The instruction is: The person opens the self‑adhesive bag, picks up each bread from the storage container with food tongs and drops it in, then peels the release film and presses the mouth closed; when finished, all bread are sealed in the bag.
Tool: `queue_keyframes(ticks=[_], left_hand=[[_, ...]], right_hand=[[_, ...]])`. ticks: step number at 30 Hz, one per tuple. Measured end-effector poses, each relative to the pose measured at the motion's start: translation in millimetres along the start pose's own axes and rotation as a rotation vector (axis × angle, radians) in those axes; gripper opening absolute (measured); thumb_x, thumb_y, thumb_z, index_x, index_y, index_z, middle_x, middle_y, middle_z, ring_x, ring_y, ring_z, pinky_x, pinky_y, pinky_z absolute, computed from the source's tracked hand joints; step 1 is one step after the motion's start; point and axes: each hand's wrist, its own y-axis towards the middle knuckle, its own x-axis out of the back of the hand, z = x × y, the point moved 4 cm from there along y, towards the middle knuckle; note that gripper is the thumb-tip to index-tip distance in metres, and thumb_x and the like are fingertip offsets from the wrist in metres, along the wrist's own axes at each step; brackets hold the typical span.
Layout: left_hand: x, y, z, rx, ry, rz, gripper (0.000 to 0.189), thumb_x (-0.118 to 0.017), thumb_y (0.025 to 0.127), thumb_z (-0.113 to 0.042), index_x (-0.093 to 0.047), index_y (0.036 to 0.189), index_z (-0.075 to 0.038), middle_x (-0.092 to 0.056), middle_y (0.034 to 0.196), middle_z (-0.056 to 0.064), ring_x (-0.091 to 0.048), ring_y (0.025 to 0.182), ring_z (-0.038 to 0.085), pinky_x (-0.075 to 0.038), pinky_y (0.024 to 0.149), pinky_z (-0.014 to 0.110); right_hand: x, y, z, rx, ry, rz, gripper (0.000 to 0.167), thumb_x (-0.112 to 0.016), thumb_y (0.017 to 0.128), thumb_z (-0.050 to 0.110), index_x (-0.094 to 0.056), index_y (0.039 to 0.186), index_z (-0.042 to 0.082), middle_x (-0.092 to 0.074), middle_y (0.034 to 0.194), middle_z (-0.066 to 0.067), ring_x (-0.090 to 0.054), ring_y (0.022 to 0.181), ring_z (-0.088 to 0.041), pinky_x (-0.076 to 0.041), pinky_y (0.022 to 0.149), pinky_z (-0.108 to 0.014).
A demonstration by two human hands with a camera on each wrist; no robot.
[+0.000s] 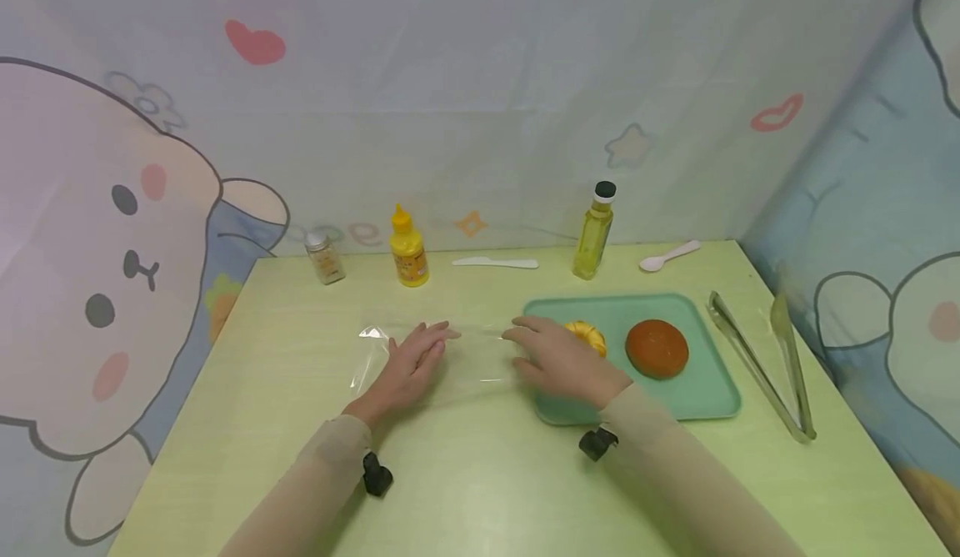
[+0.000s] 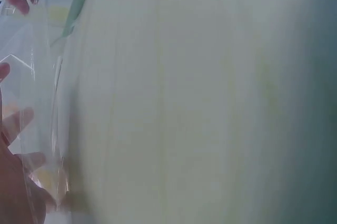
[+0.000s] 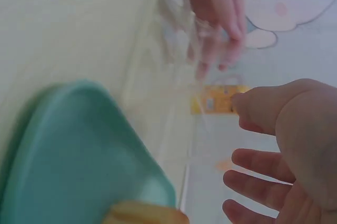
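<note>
A clear plastic sheet or bag (image 1: pixel 480 365) lies on the table between the two hands. My left hand (image 1: pixel 408 365) rests on its left part, fingers extended toward the right; the plastic overlaps those fingers in the left wrist view. Over the left side of a green tray (image 1: pixel 705 398), my right hand (image 1: pixel 562 361) reaches to the plastic's right end. Its fingers are spread with nothing between them in the right wrist view. A yellow ridged round food piece (image 1: pixel 588 336) is partly hidden behind that hand. Right of it on the tray sits a brown, round bun-like piece (image 1: pixel 657 348).
Along the back stand a shaker jar (image 1: pixel 325 259), a yellow squeeze bottle (image 1: pixel 408 250) and an oil bottle (image 1: pixel 593 236). A white plastic knife (image 1: pixel 495 263) and a pink spoon (image 1: pixel 669 257) lie there too. Metal tongs (image 1: pixel 765 378) lie spread right of the tray.
</note>
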Motion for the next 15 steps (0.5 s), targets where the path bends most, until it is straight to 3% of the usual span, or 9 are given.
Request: queue_keyframes(ticks=[10, 13, 15], left_hand=[[-1.4, -0.1, 1.3, 0.019, -0.02, 0.019, 0.036, -0.041, 0.115, -0.028, -0.063, 0.143, -0.022, -0.05, 0.161, 0.01, -0.027, 0.156, 0.047, 0.006, 0.116, 0.082], [-1.2, 0.8, 1.0, 0.0, -0.021, 0.012, 0.035, -0.042, 0.115, -0.027, -0.064, 0.142, -0.019, -0.054, 0.157, 0.011, -0.029, 0.155, 0.047, 0.0, 0.12, 0.078], [-1.0, 2.0, 0.1, -0.021, -0.025, 0.007, 0.035, -0.043, 0.115, -0.024, -0.064, 0.141, -0.016, -0.058, 0.153, 0.012, -0.032, 0.154, 0.047, -0.008, 0.125, 0.071]], right_hand=[[52.0, -56.8, -34.3, -0.139, 0.015, -0.084, 0.04, -0.071, 0.102, 0.021, -0.065, 0.137, 0.004, -0.058, 0.146, -0.022, -0.06, 0.131, -0.042, -0.055, 0.101, -0.056], [61.6, -74.6, -45.9, -0.144, -0.012, -0.118, 0.038, -0.074, 0.1, 0.016, -0.067, 0.135, 0.002, -0.061, 0.142, -0.023, -0.07, 0.103, -0.033, -0.059, 0.086, -0.05], [66.6, -85.1, -52.6, -0.145, -0.023, -0.141, 0.038, -0.075, 0.098, 0.013, -0.067, 0.134, 0.002, -0.062, 0.14, -0.023, -0.069, 0.098, -0.032, -0.059, 0.084, -0.05]])
